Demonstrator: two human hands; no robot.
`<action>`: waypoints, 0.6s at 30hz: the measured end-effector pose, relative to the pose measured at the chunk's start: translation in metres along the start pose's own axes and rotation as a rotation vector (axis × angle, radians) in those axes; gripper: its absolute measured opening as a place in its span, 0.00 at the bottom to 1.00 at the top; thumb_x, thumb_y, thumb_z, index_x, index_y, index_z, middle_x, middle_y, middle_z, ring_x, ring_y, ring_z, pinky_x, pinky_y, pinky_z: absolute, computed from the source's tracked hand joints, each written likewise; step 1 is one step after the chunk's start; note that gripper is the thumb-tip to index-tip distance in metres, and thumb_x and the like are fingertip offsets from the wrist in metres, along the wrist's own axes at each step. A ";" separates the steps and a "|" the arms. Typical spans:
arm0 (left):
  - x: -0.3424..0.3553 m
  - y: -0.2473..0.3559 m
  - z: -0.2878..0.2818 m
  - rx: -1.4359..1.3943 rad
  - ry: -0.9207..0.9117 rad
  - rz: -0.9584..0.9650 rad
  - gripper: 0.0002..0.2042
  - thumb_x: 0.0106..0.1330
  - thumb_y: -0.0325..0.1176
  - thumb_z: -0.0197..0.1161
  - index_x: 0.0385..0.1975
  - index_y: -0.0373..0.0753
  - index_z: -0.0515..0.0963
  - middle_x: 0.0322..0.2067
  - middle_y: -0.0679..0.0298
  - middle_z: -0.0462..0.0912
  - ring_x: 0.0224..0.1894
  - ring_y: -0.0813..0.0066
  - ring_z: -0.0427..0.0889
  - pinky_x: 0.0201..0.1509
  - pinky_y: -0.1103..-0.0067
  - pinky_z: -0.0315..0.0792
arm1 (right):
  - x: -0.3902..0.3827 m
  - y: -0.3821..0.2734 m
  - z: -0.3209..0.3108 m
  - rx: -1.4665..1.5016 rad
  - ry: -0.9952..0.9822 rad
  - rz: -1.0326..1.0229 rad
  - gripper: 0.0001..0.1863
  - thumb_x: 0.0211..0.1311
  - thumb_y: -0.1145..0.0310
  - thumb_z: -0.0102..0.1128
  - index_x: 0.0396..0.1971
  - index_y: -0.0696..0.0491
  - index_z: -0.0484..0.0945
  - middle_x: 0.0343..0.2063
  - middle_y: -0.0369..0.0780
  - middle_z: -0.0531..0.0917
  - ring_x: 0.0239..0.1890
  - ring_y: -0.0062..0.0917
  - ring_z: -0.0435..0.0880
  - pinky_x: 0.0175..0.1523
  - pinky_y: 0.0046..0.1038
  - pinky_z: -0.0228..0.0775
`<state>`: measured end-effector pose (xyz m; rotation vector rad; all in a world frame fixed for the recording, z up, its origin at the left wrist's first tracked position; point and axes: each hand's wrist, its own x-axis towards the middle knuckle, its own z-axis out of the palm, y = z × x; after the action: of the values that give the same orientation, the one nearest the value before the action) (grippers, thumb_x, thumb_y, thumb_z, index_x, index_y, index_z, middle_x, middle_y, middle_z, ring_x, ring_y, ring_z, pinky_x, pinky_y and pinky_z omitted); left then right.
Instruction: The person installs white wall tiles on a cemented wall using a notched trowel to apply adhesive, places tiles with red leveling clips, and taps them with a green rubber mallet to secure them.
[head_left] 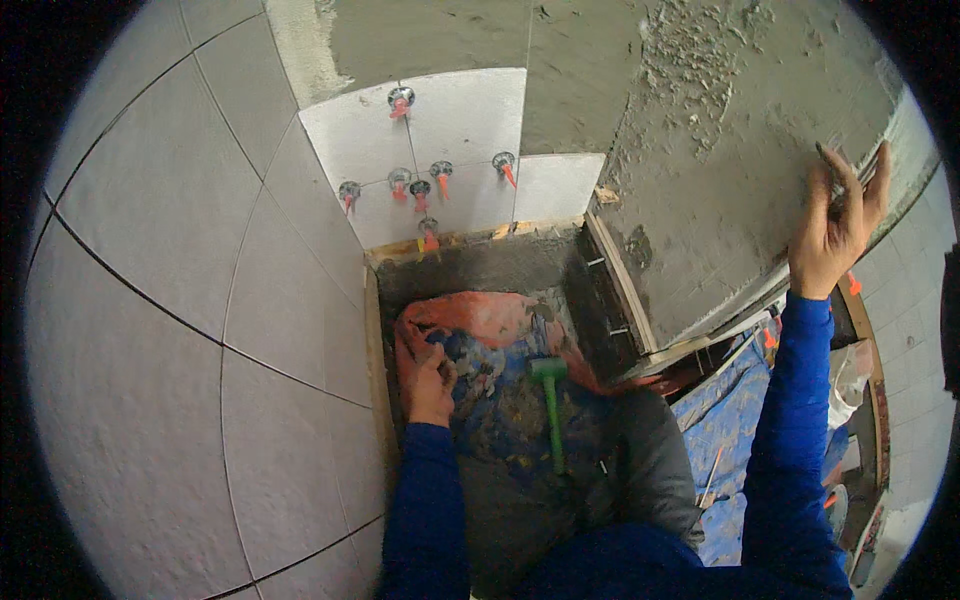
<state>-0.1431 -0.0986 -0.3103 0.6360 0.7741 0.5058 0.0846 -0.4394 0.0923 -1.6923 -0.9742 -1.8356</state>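
My left hand [430, 388] hovers over the red and blue sheeting, close to the tiled wall on the left. Its fingers are loosely bent and apart, and I see nothing held in them. My right hand [836, 232] is raised on the right, beside the edge of the cement-coated wall [730, 190]. Its fingers are spread and it holds nothing; whether it touches that edge I cannot tell. Between my arms a green mallet [552, 410] lies on the dirty sheeting [485, 318], its head pointing away from me.
Large grey tiles [150, 250] cover the left wall. White tiles [455, 120] ahead carry several pipe outlets with red plugs [443, 182]. A wooden strip [618, 280] edges the recess. Blue sheeting [715, 420] and a clear plastic bag [850, 380] lie at right.
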 end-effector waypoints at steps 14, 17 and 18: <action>-0.103 0.002 0.110 -0.096 0.245 0.008 0.14 0.73 0.44 0.56 0.28 0.43 0.73 0.21 0.70 0.71 0.19 0.77 0.64 0.32 0.74 0.70 | 0.004 0.000 -0.032 0.040 -0.274 0.155 0.21 0.58 0.84 0.66 0.52 0.52 0.81 0.72 0.58 0.55 0.75 0.56 0.55 0.75 0.53 0.50; -0.128 -0.010 0.093 0.343 0.331 -0.083 0.18 0.75 0.49 0.52 0.27 0.42 0.72 0.20 0.70 0.70 0.19 0.77 0.64 0.32 0.73 0.68 | 0.032 0.009 -0.069 -0.026 -0.482 0.123 0.20 0.61 0.79 0.64 0.54 0.53 0.75 0.68 0.58 0.61 0.67 0.51 0.67 0.70 0.52 0.61; -0.139 -0.016 0.083 0.527 0.351 -0.116 0.19 0.75 0.50 0.53 0.31 0.40 0.73 0.23 0.69 0.72 0.21 0.77 0.66 0.32 0.73 0.69 | 0.061 0.026 -0.089 -0.037 -0.534 -0.057 0.24 0.65 0.77 0.64 0.60 0.53 0.70 0.65 0.58 0.64 0.66 0.50 0.70 0.69 0.50 0.64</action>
<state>-0.1623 -0.2249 -0.2095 0.9960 1.2895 0.3059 0.0363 -0.5150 0.1575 -2.2586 -1.2039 -1.4610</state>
